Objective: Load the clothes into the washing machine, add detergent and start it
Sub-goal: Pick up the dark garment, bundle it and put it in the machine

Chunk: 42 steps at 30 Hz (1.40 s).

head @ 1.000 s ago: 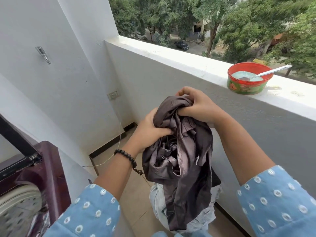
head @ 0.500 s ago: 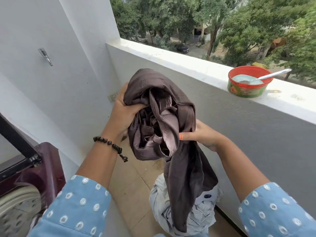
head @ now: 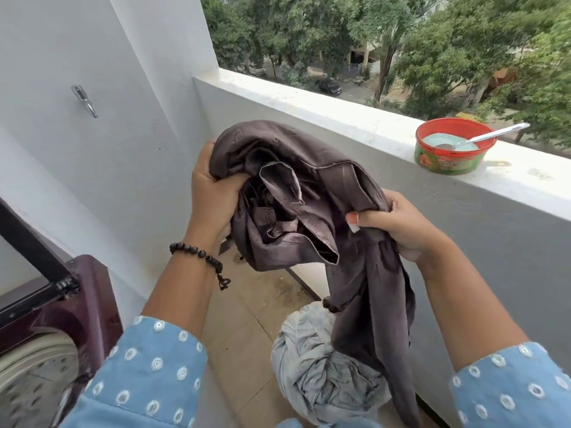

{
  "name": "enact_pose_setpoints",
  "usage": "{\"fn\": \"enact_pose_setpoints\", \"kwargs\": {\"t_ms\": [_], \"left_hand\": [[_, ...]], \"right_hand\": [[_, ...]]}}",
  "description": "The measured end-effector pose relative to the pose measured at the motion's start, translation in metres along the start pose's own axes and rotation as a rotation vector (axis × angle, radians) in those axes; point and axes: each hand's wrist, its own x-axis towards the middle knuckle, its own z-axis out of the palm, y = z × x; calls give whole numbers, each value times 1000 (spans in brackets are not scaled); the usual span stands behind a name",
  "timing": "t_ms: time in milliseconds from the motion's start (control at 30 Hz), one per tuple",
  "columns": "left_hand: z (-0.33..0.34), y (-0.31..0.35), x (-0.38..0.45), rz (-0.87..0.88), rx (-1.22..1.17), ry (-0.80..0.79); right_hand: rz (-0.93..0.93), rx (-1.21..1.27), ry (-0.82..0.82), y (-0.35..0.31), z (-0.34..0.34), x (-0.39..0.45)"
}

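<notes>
- washing machine point(head: 46, 329): sits at the near left edge, lid up, pale drum showing; judged ready to receive clothes.
- left hand point(head: 213, 193): fingers curled tight round the upper left fold of the dark brown garment point(head: 296, 217), gripping it at chest height; a bead bracelet point(head: 200, 257) sits on the wrist.
- dark brown garment: bunched between both hands, its tail hanging down to touch the grey bundle point(head: 321, 375) on the floor below.
- right hand point(head: 398, 223): clamped on the right side of the same cloth, thumb pinching a fold.
- detergent tub point(head: 451, 146): on the far right ledge, spoon in it, untouched.
- judgement: the step in hand is loading. gather the hanging tail first, so it does not drag or snag the machine's rim, then swing left and drop it well inside the drum.
</notes>
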Motion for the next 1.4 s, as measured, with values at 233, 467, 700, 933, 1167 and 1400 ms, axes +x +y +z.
{"fn": "enact_pose_setpoints", "kwargs": {"t_ms": [233,467,700,933,1167,1400], "left_hand": [[22,-21,-11,-197,-275,321],[16,-28,-10,-249,-449,452],[18,-55,-55,-443,-370,384],[-73,-39,-69,-685,200,-344],[-28,15,-38,-142,953,-734],[2,-1,-39,-82,678,-614]], "right_hand": [[15,110,-50,49,34,-6],[121,63,-83,74,43,-13],[-53,129,296,55,54,13],[-59,-375,157,1,21,22],[-160,-974,-213,-15,54,38],[-84,-782,-209,-34,48,38]]}}
